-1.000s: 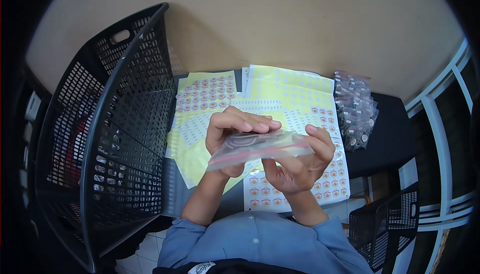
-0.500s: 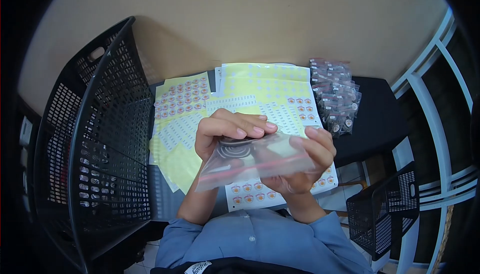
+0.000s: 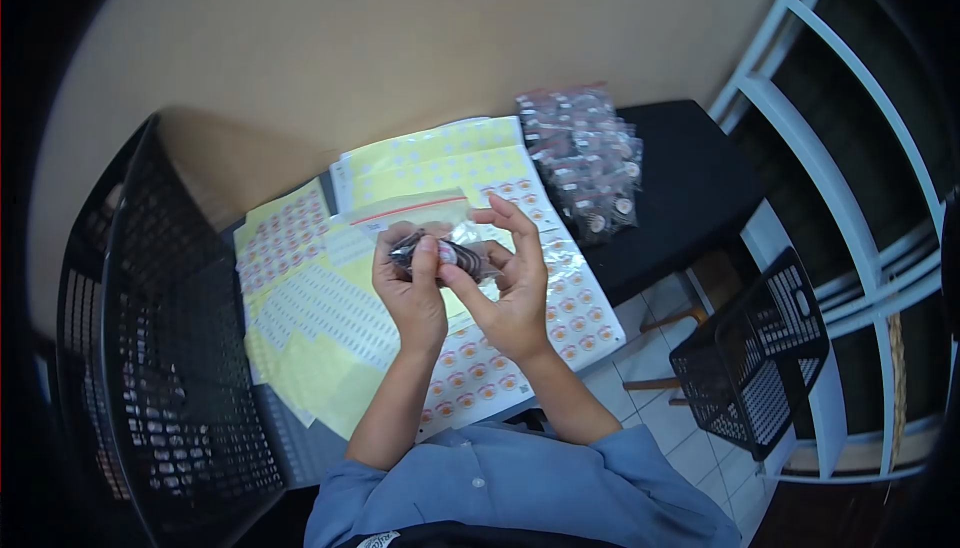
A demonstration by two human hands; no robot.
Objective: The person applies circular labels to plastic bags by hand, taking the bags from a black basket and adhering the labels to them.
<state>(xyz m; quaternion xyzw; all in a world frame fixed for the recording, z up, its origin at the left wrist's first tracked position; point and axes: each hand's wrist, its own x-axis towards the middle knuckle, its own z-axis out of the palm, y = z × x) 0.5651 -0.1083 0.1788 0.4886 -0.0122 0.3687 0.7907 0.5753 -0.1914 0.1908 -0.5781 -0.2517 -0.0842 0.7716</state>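
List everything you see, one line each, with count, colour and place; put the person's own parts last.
clear bag: 1, clear with red strip, dark contents, in the hands
round label: 1, pale, at the bag
sticker sheets: several, yellow and white, on the grey table
grey table: 1, grey, centre
bag pile: count unclear, clear with red, on the black table
black table: 1, black, right
large basket: 1, black, left
small basket: 1, black, lower right
rack: 1, white, far right
wall: 1, beige, behind
floor: white tiles, lower right
shirt: 1, blue, bottom
left hand, right hand: 2, bare, centre
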